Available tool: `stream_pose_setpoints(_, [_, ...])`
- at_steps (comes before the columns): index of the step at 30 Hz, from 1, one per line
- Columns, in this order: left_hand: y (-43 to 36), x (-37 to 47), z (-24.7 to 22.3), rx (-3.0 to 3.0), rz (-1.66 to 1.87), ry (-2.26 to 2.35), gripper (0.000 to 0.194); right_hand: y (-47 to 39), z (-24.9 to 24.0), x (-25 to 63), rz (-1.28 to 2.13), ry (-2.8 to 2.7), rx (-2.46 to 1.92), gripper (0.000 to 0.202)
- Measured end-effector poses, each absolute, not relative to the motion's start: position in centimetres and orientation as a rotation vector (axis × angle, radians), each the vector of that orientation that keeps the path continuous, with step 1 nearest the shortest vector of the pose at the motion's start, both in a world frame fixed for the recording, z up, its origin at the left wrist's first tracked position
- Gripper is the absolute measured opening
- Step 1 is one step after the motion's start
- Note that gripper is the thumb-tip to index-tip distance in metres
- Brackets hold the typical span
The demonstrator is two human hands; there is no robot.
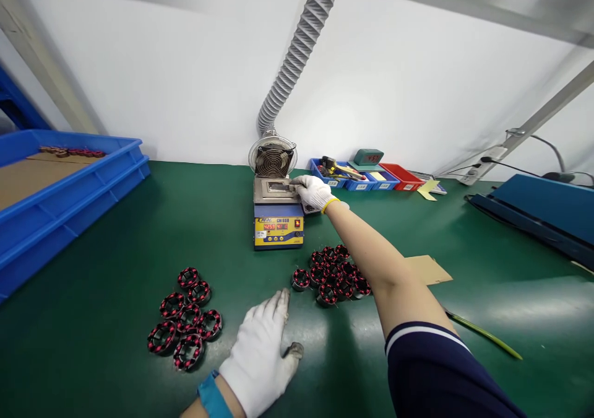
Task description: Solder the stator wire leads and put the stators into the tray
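Right hand (315, 193), grip unclear, at the metal-topped machine (278, 210) (probably hot, so best worked steadily); left hand (260, 351) spread wide, empty, above the desk (223, 220).

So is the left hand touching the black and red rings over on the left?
Apart. The head view shows a strip of bare green table between the left hand and the nearest ring of that group.
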State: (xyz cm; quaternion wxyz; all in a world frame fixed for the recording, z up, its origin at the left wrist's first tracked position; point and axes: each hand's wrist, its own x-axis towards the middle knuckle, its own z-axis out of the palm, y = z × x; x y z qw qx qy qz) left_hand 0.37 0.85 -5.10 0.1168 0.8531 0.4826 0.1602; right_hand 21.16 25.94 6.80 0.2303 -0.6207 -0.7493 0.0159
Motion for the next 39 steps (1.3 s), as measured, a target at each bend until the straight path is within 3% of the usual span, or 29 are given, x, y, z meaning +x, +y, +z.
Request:
stream_pose_setpoints(15, [0.9, 0.3, -4.2, 2.456, 0.356, 1.406, 0.076, 21.5, 11.3, 18.1, -0.342, -2.110, -1.989, 0.032])
stream_pose_setpoints(25, [1.0, 0.4, -3.8, 2.432, 0.343, 1.389, 0.077, 21.8, 12.2, 14.8, -0.154, -2.093, -2.058, 0.033])
stream_pose_setpoints(34, [1.0, 0.4, -3.9, 2.421, 0.353, 1.381, 0.077, 22.2, 14.3, 12.0, -0.297, -2.059, -2.069, 0.032])
stream_pose_setpoints(39, [0.9, 0.4, -3.9, 2.432, 0.393, 1.386, 0.077, 23.4, 14.7, 10.0, -0.164, -2.086, -2.115, 0.036])
